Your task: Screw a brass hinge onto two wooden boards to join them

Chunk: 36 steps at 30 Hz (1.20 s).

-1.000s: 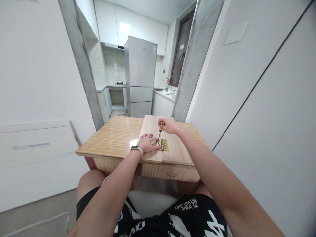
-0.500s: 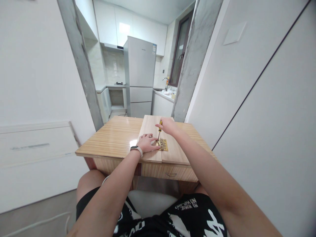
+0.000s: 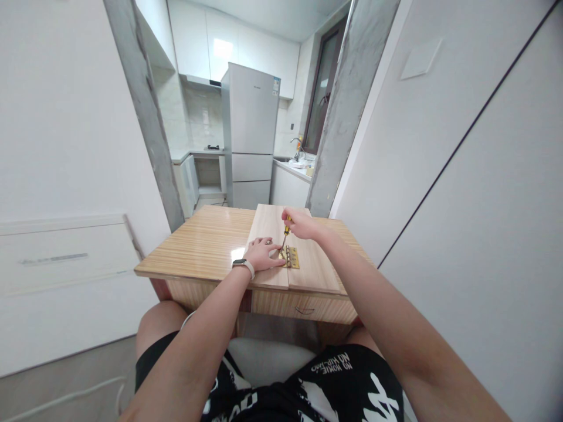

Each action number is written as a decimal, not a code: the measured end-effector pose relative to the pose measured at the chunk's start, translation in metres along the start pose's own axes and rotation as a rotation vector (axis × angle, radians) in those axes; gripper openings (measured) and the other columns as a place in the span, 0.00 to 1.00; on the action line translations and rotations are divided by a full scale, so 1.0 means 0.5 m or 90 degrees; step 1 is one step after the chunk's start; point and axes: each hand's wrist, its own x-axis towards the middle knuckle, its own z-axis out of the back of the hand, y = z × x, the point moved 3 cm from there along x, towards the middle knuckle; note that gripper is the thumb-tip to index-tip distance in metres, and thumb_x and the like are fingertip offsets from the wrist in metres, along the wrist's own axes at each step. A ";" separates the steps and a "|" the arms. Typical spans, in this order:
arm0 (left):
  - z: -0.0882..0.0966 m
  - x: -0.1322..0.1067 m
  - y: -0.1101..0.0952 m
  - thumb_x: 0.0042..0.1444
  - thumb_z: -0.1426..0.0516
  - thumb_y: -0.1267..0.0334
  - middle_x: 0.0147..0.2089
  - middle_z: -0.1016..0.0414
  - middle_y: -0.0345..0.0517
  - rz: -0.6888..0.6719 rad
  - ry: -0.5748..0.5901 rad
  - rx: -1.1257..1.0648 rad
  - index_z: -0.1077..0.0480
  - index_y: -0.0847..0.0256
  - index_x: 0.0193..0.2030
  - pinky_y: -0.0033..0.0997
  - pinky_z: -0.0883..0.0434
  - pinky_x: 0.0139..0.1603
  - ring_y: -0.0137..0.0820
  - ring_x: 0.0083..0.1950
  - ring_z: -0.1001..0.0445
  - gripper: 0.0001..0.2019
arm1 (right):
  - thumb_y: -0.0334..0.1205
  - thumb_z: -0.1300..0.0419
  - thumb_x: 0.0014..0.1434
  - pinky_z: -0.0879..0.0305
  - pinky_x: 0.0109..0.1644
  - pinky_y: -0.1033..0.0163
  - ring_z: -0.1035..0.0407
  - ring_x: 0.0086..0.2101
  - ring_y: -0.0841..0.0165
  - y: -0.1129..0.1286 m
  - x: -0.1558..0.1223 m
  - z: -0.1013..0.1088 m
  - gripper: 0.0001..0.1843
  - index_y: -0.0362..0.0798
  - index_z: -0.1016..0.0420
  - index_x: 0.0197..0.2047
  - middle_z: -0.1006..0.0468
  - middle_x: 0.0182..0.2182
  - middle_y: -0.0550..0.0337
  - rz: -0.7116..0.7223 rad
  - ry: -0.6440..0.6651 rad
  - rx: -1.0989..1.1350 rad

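Note:
Two light wooden boards (image 3: pixel 268 227) lie side by side on a small wooden table (image 3: pixel 206 246), joined by a brass hinge (image 3: pixel 291 258) across their seam. My right hand (image 3: pixel 299 223) is closed around a yellow-handled screwdriver (image 3: pixel 287 225), held nearly upright with its tip down on the hinge's left leaf. My left hand (image 3: pixel 263 255), a watch on its wrist, lies flat on the left board with its fingertips touching the hinge's left edge.
The table has a drawer (image 3: pixel 304 307) facing my knees. A white wall panel stands close on the right, a low white cabinet (image 3: pixel 61 275) on the left. Beyond the table are a grey pillar (image 3: pixel 343 111), a fridge (image 3: pixel 250 138) and a kitchen counter.
My right hand has shifted slightly on the screwdriver handle, as in turning it. The left hand and the boards stay where they were.

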 end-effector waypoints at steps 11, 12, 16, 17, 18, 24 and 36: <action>-0.001 0.000 -0.003 0.51 0.44 0.25 0.72 0.38 0.43 0.002 -0.002 0.004 0.29 0.36 0.64 0.57 0.44 0.71 0.54 0.72 0.43 0.37 | 0.37 0.36 0.64 0.38 0.34 0.67 0.28 0.27 0.71 0.003 0.005 -0.003 0.03 0.49 0.26 0.41 0.21 0.28 0.63 -0.054 -0.029 0.041; -0.002 0.000 -0.003 0.51 0.44 0.25 0.72 0.38 0.43 0.002 -0.003 0.004 0.29 0.36 0.64 0.57 0.44 0.71 0.54 0.72 0.43 0.37 | 0.39 0.35 0.64 0.38 0.36 0.67 0.27 0.28 0.70 0.006 0.006 -0.004 0.04 0.49 0.25 0.41 0.21 0.29 0.62 -0.051 -0.046 0.018; -0.004 0.002 -0.001 0.51 0.44 0.25 0.72 0.37 0.44 -0.002 -0.003 0.005 0.29 0.36 0.64 0.58 0.44 0.70 0.54 0.72 0.43 0.37 | 0.43 0.37 0.66 0.38 0.43 0.64 0.26 0.36 0.65 0.014 0.004 -0.008 0.08 0.47 0.24 0.41 0.19 0.33 0.54 -0.079 -0.123 -0.081; -0.004 0.002 -0.001 0.51 0.44 0.25 0.72 0.37 0.44 -0.001 -0.002 0.006 0.29 0.36 0.64 0.58 0.44 0.70 0.54 0.72 0.43 0.37 | 0.44 0.38 0.67 0.38 0.44 0.63 0.26 0.38 0.63 0.015 0.003 -0.010 0.08 0.47 0.24 0.42 0.18 0.35 0.52 -0.094 -0.133 -0.099; -0.004 0.002 -0.001 0.51 0.44 0.25 0.72 0.38 0.44 0.002 0.000 0.008 0.29 0.35 0.64 0.58 0.44 0.70 0.55 0.72 0.44 0.37 | 0.44 0.38 0.67 0.37 0.45 0.62 0.26 0.39 0.62 0.015 0.002 -0.013 0.09 0.47 0.24 0.42 0.18 0.36 0.50 -0.108 -0.139 -0.114; -0.001 0.000 -0.005 0.51 0.44 0.25 0.73 0.39 0.43 0.014 0.009 0.009 0.29 0.36 0.64 0.57 0.44 0.71 0.54 0.72 0.45 0.37 | 0.42 0.40 0.67 0.35 0.43 0.63 0.27 0.37 0.66 0.018 0.001 -0.033 0.05 0.50 0.26 0.41 0.19 0.37 0.57 -0.093 -0.153 -0.039; 0.001 0.000 -0.001 0.51 0.45 0.24 0.72 0.38 0.44 0.000 0.001 0.002 0.29 0.36 0.64 0.58 0.45 0.70 0.55 0.72 0.44 0.37 | 0.34 0.48 0.68 0.31 0.40 0.67 0.27 0.38 0.71 -0.011 0.000 -0.023 0.14 0.51 0.31 0.55 0.19 0.43 0.57 -0.084 0.017 0.303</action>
